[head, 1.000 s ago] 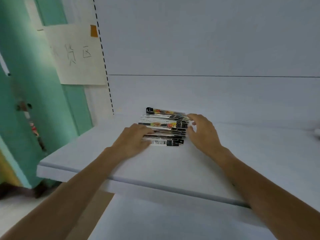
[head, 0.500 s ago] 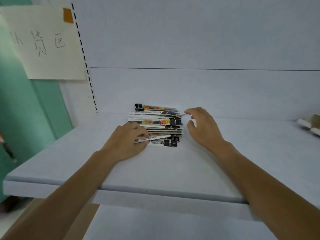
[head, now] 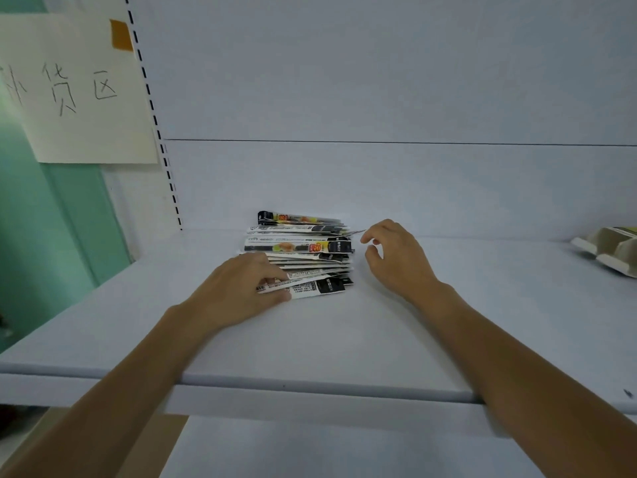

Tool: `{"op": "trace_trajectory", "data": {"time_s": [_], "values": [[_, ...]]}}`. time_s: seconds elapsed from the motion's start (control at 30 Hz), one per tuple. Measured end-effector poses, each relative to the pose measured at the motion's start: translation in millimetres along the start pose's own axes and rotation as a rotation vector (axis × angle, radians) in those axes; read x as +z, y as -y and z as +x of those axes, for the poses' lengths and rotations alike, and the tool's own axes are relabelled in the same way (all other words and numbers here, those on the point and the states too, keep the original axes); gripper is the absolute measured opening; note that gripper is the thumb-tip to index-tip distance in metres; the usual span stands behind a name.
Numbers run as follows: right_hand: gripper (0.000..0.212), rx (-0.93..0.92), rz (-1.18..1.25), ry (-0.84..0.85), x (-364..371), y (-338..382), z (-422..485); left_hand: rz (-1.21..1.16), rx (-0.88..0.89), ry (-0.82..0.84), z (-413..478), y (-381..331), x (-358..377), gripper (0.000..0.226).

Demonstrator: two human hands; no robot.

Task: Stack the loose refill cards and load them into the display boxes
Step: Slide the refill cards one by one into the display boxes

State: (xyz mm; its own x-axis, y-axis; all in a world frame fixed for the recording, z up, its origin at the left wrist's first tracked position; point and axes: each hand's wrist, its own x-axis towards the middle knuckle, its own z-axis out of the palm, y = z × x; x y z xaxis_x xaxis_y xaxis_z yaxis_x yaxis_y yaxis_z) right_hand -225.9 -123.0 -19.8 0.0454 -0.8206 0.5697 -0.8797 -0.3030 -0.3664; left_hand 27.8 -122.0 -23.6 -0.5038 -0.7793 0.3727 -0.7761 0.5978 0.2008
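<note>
Two hands at one pile of refill cards, white shelf.

Front lip of the shelf [head: 344, 339] is nearest, both forearms crossing it. Left hand [head: 238, 291] pinches one tilted card [head: 306, 281] between thumb and fingers at the pile's near left corner; its white back carries a barcode and fine print too small to read. Right hand [head: 396, 260] is at the pile's right end, fingers loosely curled, holding nothing; contact with a jutting card tip unclear. Refill cards [head: 296, 244] lie overlapped mid-shelf, too fanned to count; black end tabs have blurred white lettering, one red-yellow badge reads "20". One pale cardboard tray [head: 610, 250] with compartments, far right, cut by the edge. One paper sign [head: 79, 91] at back left, handwritten "货区" after a cropped character, under one piece of orange tape [head: 121, 35].
</note>
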Motion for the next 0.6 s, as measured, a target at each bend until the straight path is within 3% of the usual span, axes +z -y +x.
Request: {"op": "trace_trajectory", "data": {"time_s": [0.3, 0.47, 0.6], "values": [[0.019, -0.007, 0.005, 0.027, 0, 4, -1, 0.283, 0.262, -0.110, -8, -7, -2, 0.012], [0.019, -0.011, 0.011, 0.033, 0, 5, -3, 0.206, 0.137, -0.048, -6, -12, 1, 0.023], [0.016, -0.010, 0.030, 0.010, -1, 5, -2, 0.083, 0.032, -0.077, -4, -9, 1, 0.017]]}}
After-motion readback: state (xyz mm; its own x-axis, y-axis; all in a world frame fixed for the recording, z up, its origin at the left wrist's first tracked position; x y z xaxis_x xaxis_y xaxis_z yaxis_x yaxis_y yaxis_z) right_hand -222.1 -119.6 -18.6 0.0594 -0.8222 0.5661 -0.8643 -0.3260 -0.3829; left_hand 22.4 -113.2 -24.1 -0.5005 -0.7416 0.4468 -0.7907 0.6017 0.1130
